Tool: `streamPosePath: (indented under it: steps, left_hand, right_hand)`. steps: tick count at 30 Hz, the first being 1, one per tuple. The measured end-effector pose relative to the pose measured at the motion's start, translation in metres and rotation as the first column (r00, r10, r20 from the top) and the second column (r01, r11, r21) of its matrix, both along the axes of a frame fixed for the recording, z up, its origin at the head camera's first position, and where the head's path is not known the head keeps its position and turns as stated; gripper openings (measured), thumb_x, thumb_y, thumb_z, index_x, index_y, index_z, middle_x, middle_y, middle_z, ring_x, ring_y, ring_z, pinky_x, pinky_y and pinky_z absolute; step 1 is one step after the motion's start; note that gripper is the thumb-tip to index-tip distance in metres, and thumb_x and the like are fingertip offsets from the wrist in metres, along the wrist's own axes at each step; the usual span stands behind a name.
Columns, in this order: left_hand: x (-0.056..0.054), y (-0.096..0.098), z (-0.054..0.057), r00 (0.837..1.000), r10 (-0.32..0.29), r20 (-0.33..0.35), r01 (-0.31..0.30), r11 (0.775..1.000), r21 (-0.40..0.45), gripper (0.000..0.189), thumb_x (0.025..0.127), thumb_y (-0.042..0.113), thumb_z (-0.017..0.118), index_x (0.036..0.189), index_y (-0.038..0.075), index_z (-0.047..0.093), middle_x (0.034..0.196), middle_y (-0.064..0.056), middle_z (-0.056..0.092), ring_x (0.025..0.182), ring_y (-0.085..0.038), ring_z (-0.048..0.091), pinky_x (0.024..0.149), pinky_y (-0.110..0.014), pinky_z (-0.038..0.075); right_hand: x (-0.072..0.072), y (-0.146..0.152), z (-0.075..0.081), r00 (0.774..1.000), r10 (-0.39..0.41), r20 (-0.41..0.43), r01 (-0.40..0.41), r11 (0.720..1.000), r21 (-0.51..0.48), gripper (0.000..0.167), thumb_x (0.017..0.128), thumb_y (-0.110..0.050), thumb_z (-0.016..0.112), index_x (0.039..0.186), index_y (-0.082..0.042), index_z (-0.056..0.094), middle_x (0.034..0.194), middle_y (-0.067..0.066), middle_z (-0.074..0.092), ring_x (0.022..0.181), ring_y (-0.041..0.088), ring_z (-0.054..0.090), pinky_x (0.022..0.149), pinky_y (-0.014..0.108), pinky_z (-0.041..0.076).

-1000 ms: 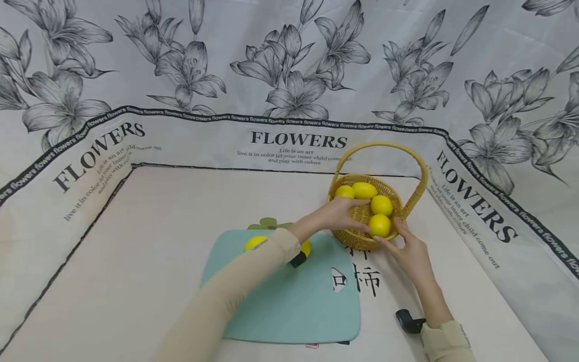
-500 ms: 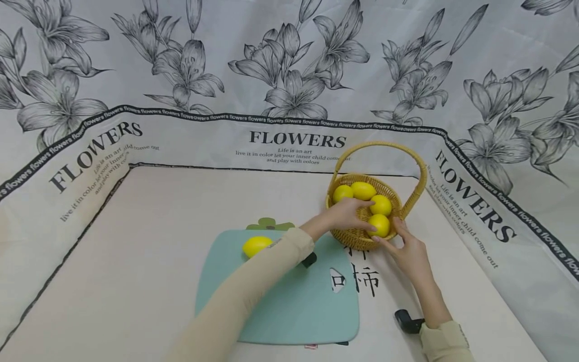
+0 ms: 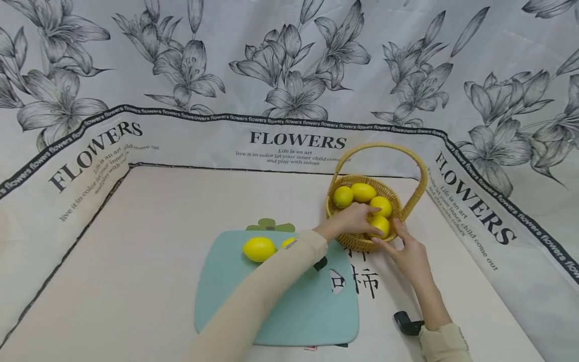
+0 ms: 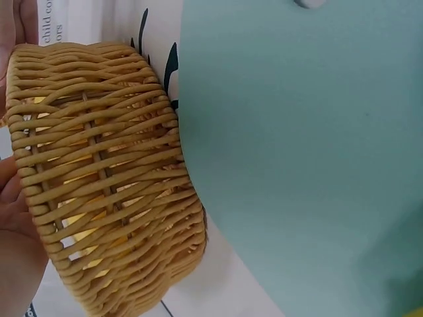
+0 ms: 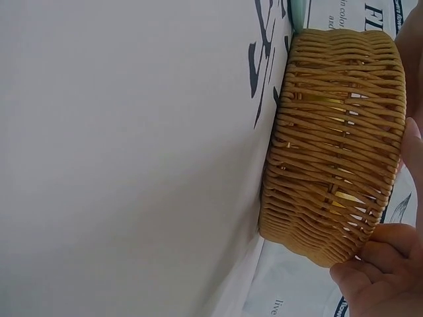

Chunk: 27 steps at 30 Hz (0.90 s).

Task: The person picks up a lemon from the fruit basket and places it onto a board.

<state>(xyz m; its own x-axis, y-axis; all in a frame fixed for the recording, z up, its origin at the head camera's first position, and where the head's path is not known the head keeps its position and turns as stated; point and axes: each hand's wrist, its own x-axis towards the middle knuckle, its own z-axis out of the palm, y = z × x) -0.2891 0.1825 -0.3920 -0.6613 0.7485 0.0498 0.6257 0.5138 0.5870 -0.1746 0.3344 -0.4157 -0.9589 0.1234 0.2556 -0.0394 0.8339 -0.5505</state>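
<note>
A wicker basket (image 3: 359, 244) with a tall handle stands at the right rear, holding several yellow lemons. My left hand (image 3: 353, 219) reaches over its near-left rim, thumb and fingers around the nearest lemon (image 3: 381, 226). Just behind that lies another lemon (image 3: 382, 205), with two more at the back, one of them a greener lemon (image 3: 343, 197). On the right, my right hand (image 3: 412, 254) grips the rim near the foot of the handle. Both wrist views show the woven wall, the left wrist view with the left hand (image 4: 20, 244) at its top edge.
A teal board (image 3: 312, 311) lies left of the basket, its corner close to the basket's base. It carries a lemon (image 3: 259, 250) and a second lemon (image 3: 288, 243) partly behind the left sleeve. A flower-printed curtain (image 3: 289, 75) encloses the table.
My left hand has shifted slightly right and lower, from beside the two right-hand lemons to over the nearest one. The left forearm swung right, uncovering more of the board's lemons. My right hand stays put.
</note>
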Motion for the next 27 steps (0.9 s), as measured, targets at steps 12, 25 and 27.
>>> streamPosePath:
  steps: [12,25,27]
  left_hand:
    - [-0.001,0.016,-0.009,1.0,0.026,-0.019,-0.026,0.999,-0.04,0.07,0.085,0.047,0.07,0.142,0.012,0.049,0.134,0.0,0.057,0.098,-0.002,0.054,0.091,-0.015,0.043]
    - [-0.003,0.022,-0.013,0.998,0.039,-0.049,-0.043,0.995,-0.095,0.066,0.087,0.043,0.07,0.142,0.012,0.05,0.135,0.002,0.056,0.116,-0.006,0.052,0.098,-0.016,0.039]
    - [-0.003,0.023,-0.014,0.998,0.047,-0.04,-0.051,0.993,-0.107,0.064,0.089,0.04,0.069,0.144,0.013,0.047,0.139,0.002,0.053,0.123,-0.008,0.049,0.102,-0.019,0.037]
  right_hand:
    - [-0.001,0.001,-0.001,1.0,-0.004,0.005,0.004,1.0,-0.007,0.086,0.088,-0.043,0.069,0.146,0.006,0.03,0.15,0.024,0.027,0.138,0.042,0.026,0.106,0.057,0.031]
    - [-0.001,-0.001,0.0,1.0,0.008,-0.012,-0.008,1.0,-0.011,0.084,0.088,-0.041,0.069,0.145,0.008,0.031,0.149,0.025,0.028,0.138,0.042,0.026,0.106,0.057,0.03]
    - [-0.001,0.0,-0.001,1.0,0.009,-0.019,-0.01,1.0,-0.01,0.084,0.088,-0.041,0.069,0.145,0.008,0.032,0.149,0.025,0.029,0.138,0.042,0.026,0.106,0.057,0.03]
